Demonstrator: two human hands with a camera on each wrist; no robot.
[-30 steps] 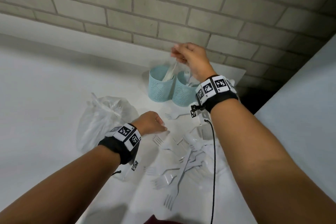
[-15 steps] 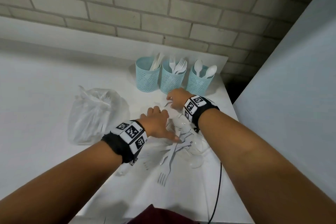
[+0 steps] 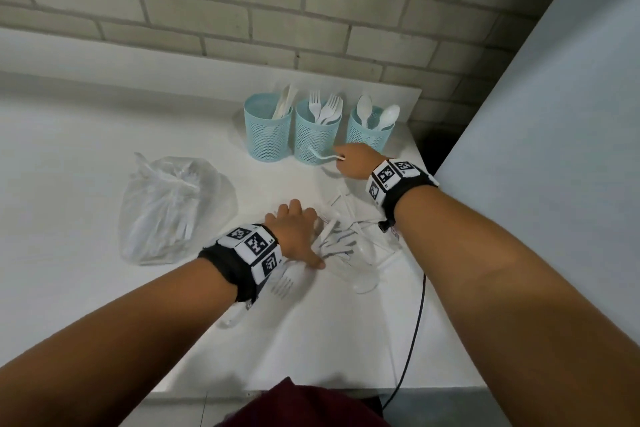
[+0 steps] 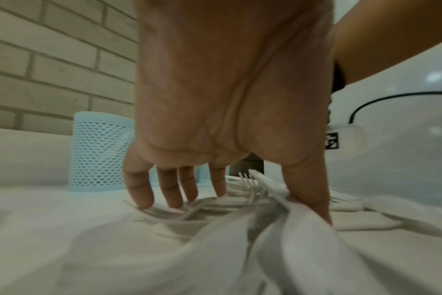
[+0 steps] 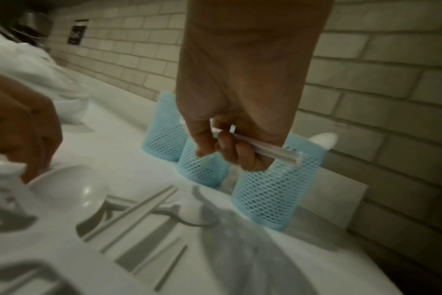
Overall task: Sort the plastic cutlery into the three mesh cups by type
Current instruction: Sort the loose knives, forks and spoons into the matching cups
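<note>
Under right hand point(image 5: 230, 139), utensil handle point(image 5: 270, 148) pinched

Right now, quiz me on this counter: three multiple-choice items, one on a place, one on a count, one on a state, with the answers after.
1. Where is the plastic bag?
A. Left of the loose cutlery pile
B. Behind the cups
C. Inside a cup

2. How many mesh cups stand by the wall?
A. Two
B. Three
C. Four

3. What is the right hand doing?
A. Lying flat and empty
B. Pinching a white utensil
C. Gripping a cup

Answers:
1 A: the bag lies left of the pile, where the left hand rests with spread fingers.
2 B: the knife cup, fork cup and spoon cup stand in a row.
3 B: the right wrist view shows its fingers curled round a thin white handle.
</note>
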